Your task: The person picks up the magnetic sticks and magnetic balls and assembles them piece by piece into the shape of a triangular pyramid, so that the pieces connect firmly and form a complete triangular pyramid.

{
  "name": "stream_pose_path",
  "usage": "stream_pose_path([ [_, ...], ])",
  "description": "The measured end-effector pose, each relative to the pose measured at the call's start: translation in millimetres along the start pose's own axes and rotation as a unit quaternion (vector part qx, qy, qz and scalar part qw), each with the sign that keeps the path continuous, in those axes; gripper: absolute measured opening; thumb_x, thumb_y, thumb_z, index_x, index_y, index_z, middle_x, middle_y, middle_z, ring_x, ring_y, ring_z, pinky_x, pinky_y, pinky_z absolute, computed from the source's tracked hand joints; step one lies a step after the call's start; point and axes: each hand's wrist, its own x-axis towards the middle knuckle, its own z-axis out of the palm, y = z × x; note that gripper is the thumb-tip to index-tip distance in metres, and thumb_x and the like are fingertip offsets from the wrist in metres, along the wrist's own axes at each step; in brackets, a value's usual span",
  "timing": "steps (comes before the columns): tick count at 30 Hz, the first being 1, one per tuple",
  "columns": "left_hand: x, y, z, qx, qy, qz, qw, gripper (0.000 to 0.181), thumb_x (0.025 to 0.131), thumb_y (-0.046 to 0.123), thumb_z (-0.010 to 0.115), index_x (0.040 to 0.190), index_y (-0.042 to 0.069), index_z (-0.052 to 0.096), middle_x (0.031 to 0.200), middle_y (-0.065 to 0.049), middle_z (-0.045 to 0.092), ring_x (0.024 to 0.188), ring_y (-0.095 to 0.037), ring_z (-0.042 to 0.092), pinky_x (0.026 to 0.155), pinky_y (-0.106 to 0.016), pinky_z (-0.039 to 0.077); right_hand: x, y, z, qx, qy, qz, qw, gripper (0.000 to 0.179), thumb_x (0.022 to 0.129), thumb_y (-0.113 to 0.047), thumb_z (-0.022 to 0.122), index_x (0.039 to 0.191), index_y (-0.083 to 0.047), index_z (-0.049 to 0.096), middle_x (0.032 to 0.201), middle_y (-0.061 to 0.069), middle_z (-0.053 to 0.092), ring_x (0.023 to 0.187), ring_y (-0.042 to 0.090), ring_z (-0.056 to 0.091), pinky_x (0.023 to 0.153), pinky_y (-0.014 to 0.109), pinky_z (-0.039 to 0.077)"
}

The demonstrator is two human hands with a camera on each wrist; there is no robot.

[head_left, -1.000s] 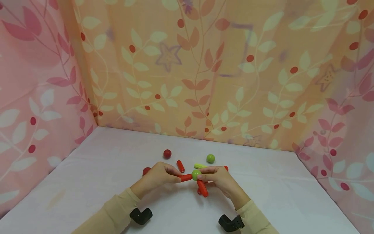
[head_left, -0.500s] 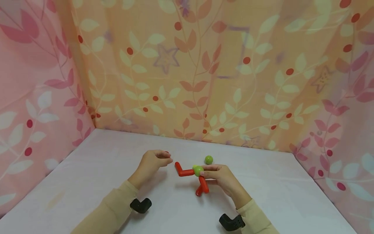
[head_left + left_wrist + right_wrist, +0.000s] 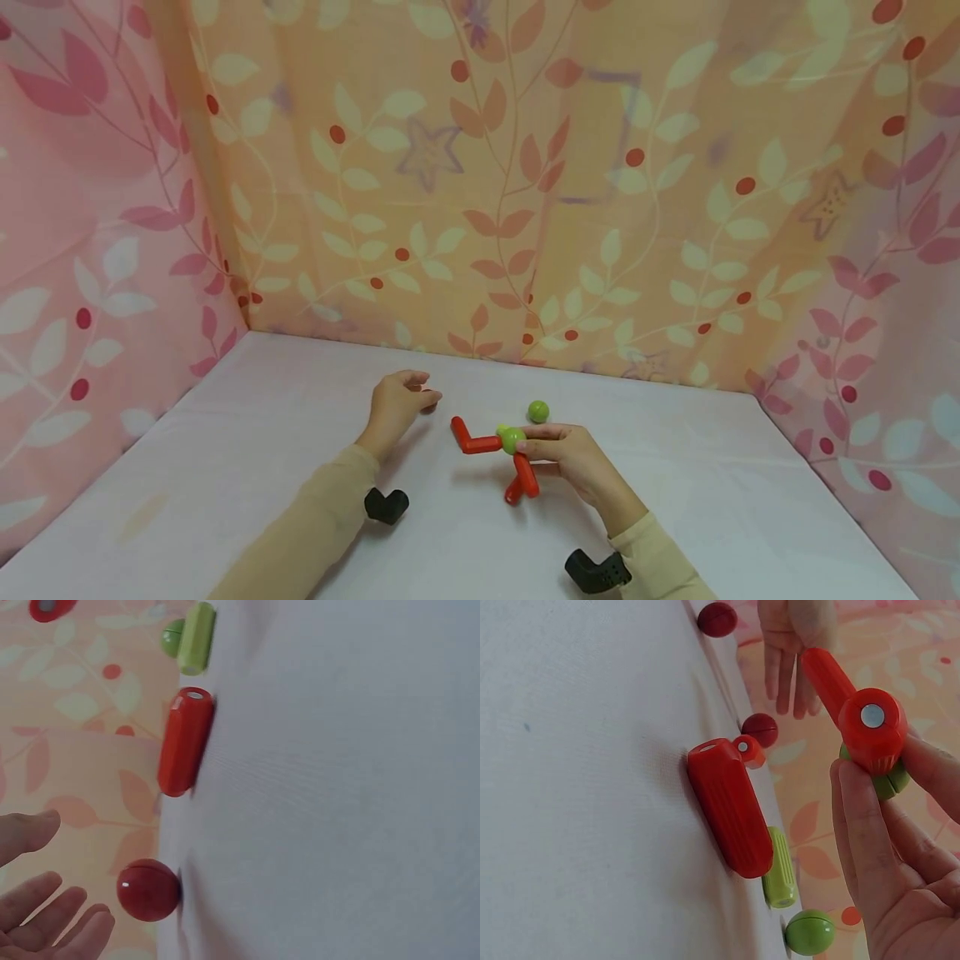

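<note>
In the head view, my right hand (image 3: 577, 467) pinches a green ball (image 3: 513, 440) between thumb and fingers. Two red magnetic rods stick out from that ball: one rod (image 3: 483, 445) to the left, another rod (image 3: 527, 477) downward. The right wrist view shows a pale metal disc on the near rod's end (image 3: 872, 716). My left hand (image 3: 393, 412) reaches toward a dark red ball (image 3: 148, 890). Its fingers are spread and loosely extended, apart from the ball in the left wrist view. In the head view the fingers partly cover that ball.
On the white table (image 3: 262, 467) lie a loose red rod (image 3: 186, 742), another red rod (image 3: 731, 810) below the held piece, a yellow-green rod (image 3: 780, 868) and a green ball (image 3: 538, 411). A second red ball (image 3: 717, 619) shows in the right wrist view. Patterned cloth (image 3: 480, 167) surrounds the table.
My left hand has let go of the left-pointing red rod and moved away, up and left, to the dark red ball. The right hand keeps its hold and has barely moved.
</note>
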Motion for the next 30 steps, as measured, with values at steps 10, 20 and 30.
stream_pose_path([
  [10, 7.8, -4.7, 10.8, 0.020, 0.004, -0.015, 0.9997, 0.046, 0.082, 0.009, 0.079, 0.125, -0.002, 0.065, 0.123, -0.023, 0.067, 0.093, -0.027, 0.070, 0.092, -0.041, 0.054, -0.2, 0.8, -1.3, 0.000, -0.004, -0.005, 1.0000, 0.041, 0.090, -0.022, 0.073, 0.122, 0.003, 0.067, 0.107, 0.004, 0.076, 0.090, 0.015, 0.073, 0.087, 0.039, 0.059],
  [20, 16.0, -11.4, 10.6, 0.034, -0.013, -0.023, 0.9991, 0.043, 0.084, 0.003, 0.074, 0.124, -0.007, 0.064, 0.126, -0.026, 0.064, 0.113, -0.035, 0.059, 0.100, -0.045, 0.050, 0.6, 2.0, -0.3, -0.006, 0.009, 0.001, 0.9999, 0.043, 0.089, -0.022, 0.074, 0.123, 0.003, 0.067, 0.110, 0.007, 0.075, 0.091, 0.016, 0.073, 0.088, 0.037, 0.058],
  [30, 20.0, -17.3, 14.3, 0.031, -0.008, -0.041, 0.9987, 0.027, 0.085, 0.003, 0.074, 0.110, -0.005, 0.071, 0.114, -0.021, 0.068, 0.111, -0.034, 0.058, 0.098, -0.043, 0.052, 0.5, 1.1, 0.2, -0.005, 0.010, 0.002, 0.9999, 0.042, 0.089, -0.022, 0.074, 0.123, 0.002, 0.067, 0.107, 0.005, 0.076, 0.090, 0.016, 0.073, 0.087, 0.037, 0.059],
])
